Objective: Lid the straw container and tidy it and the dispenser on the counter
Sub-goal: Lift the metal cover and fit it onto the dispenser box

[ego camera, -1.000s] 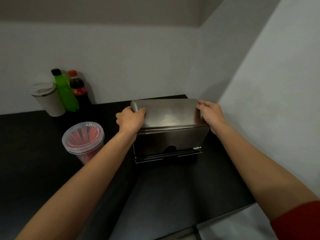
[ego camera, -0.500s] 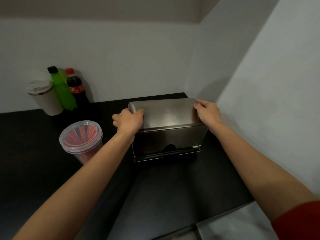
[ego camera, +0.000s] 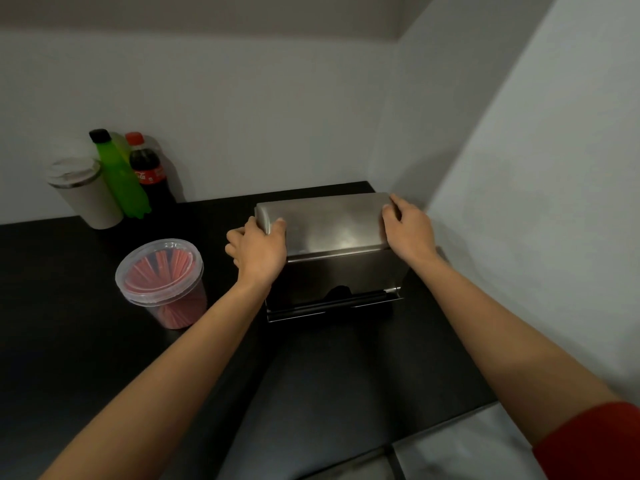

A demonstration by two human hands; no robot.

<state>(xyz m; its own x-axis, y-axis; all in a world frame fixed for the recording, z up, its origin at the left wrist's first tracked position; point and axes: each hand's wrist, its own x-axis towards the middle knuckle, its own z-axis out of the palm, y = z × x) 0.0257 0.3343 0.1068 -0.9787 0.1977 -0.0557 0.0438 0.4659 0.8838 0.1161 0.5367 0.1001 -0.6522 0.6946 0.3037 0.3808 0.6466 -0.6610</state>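
A steel dispenser (ego camera: 329, 230) stands on the black counter (ego camera: 69, 341) near the back right corner. My left hand (ego camera: 258, 249) grips its left end, thumb on the top. My right hand (ego camera: 408, 228) grips its right end. To the left stands a clear plastic straw container (ego camera: 162, 282) full of red straws, with a clear lid on it.
A lidded white cup (ego camera: 85, 192), a green bottle (ego camera: 119, 176) and a cola bottle (ego camera: 149, 171) stand by the back wall at the left. White walls close the back and right side. The counter's front edge runs at the lower right.
The dispenser with both hands on it has slid a little back toward the corner. The straw container has stayed in place.
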